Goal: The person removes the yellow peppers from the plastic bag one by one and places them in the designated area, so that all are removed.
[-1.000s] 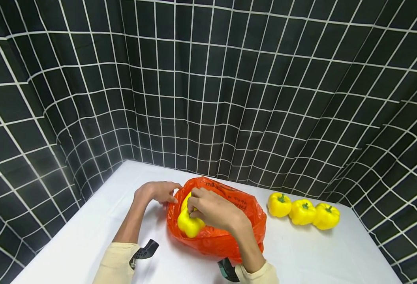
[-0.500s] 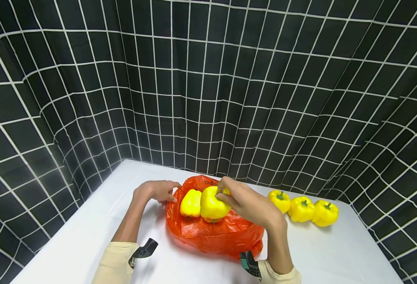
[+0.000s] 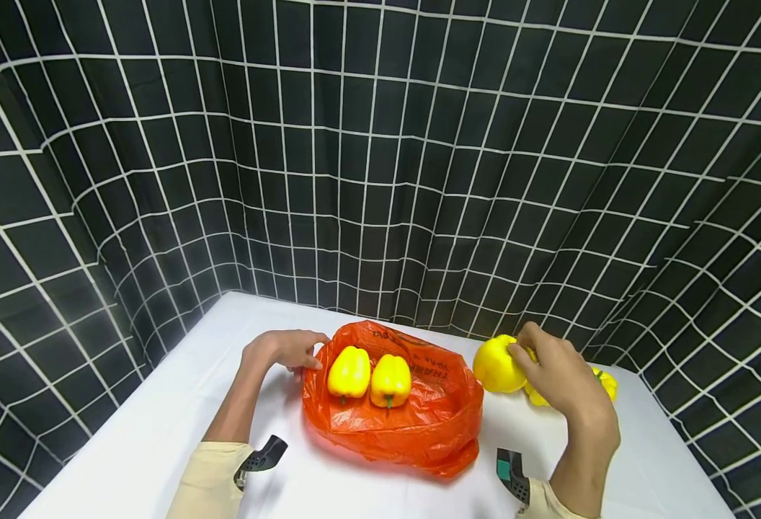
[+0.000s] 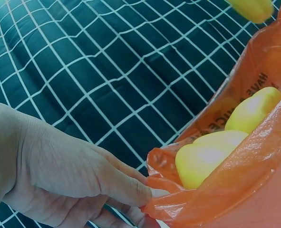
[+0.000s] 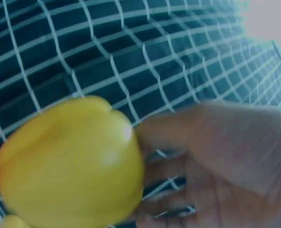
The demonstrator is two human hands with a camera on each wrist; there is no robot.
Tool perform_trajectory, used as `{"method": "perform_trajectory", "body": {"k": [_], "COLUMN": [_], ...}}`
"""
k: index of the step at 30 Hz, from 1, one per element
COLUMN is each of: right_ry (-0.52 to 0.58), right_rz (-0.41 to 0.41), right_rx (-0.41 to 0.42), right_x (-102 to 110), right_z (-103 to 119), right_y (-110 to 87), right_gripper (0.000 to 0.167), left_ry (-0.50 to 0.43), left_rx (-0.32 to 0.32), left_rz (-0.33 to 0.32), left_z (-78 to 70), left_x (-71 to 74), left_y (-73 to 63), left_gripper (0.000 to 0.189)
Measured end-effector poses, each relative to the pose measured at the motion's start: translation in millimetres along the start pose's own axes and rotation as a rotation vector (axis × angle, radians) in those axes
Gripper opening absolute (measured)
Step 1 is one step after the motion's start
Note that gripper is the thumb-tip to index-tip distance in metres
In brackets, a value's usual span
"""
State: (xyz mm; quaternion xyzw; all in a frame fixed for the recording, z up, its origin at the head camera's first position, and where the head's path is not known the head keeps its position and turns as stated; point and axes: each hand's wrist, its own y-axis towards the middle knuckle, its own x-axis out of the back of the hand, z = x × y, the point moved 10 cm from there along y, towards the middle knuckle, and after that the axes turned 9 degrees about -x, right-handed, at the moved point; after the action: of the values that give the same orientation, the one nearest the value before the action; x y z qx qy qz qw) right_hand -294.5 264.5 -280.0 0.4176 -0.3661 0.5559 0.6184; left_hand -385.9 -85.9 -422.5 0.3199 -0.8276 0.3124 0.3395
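Observation:
My left hand [image 3: 292,349] pinches the left rim of a red plastic bag [image 3: 413,447] between thumb and fingers, as the left wrist view also shows. Inside the open bag lie two yellow bell peppers side by side, the left pepper [image 3: 349,372] and the right pepper [image 3: 390,380]. To the right of the bag, my right hand [image 3: 558,371] grips another yellow bell pepper [image 3: 497,364] from its right side. That held pepper [image 5: 73,164] fills much of the right wrist view, slightly blurred.
More yellow bell peppers [image 3: 607,382] stand on the white table [image 3: 653,454] at the right, largely hidden behind my right hand. A black cloth with a white grid [image 3: 380,180] walls in the back and sides.
My right hand has lifted a bell pepper out of the bag and carried it right, towards the peppers on the table. The left hand has stayed at the bag's rim.

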Motion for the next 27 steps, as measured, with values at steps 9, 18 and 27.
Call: {"method": "perform_trajectory", "body": {"k": [9,18,27], "right_ry": [-0.033,-0.043,-0.050], "right_rz": [0.203,0.259,0.263], "right_rx": [-0.226,-0.256,-0.269], "right_x": [-35,-59,-71], "right_z": [-70,-92,-97], "right_y": [13.1,28.0,33.5], "right_gripper": [0.026,0.016,0.018], "left_ry": [0.017,0.011,0.007], "left_rx": [-0.014,-0.008,-0.020], "left_rz": [0.003,0.002,0.003], "left_z": [-1.8,0.5,-0.9], "left_x": [-0.4,-0.2,-0.1], "left_y": [2.0,-0.2,0.1], "left_gripper": [0.056,0.055,0.054]}}
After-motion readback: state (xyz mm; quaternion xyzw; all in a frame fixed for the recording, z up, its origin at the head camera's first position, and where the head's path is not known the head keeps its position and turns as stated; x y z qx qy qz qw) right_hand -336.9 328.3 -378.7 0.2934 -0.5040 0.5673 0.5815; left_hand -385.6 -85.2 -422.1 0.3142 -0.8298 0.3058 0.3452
